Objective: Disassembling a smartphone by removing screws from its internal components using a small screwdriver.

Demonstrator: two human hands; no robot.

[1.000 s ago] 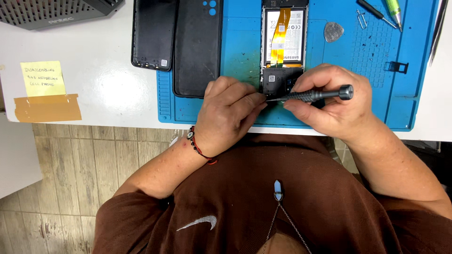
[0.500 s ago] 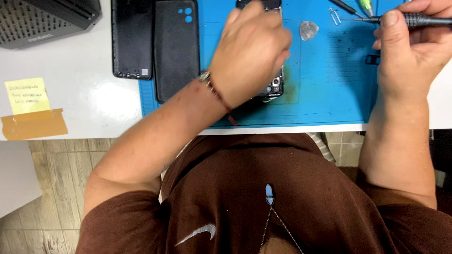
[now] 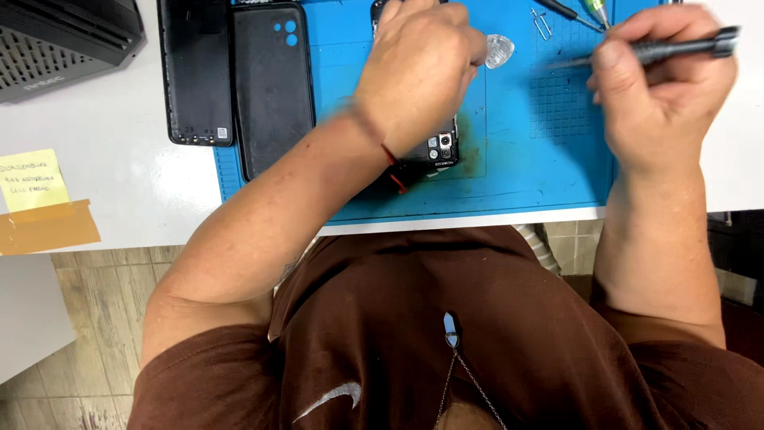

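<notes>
Left hand (image 3: 418, 76) grips the opened phone (image 3: 438, 147) on the blue mat (image 3: 525, 175); right hand (image 3: 656, 87), clutching a screwdriver (image 3: 676, 49), could gouge exposed parts.

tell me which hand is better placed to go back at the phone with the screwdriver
Right, probably. The right hand already grips the screwdriver, tip pointing toward the phone, hovering above the blue mat. The left hand covers the phone, suited to steadying it.
</notes>
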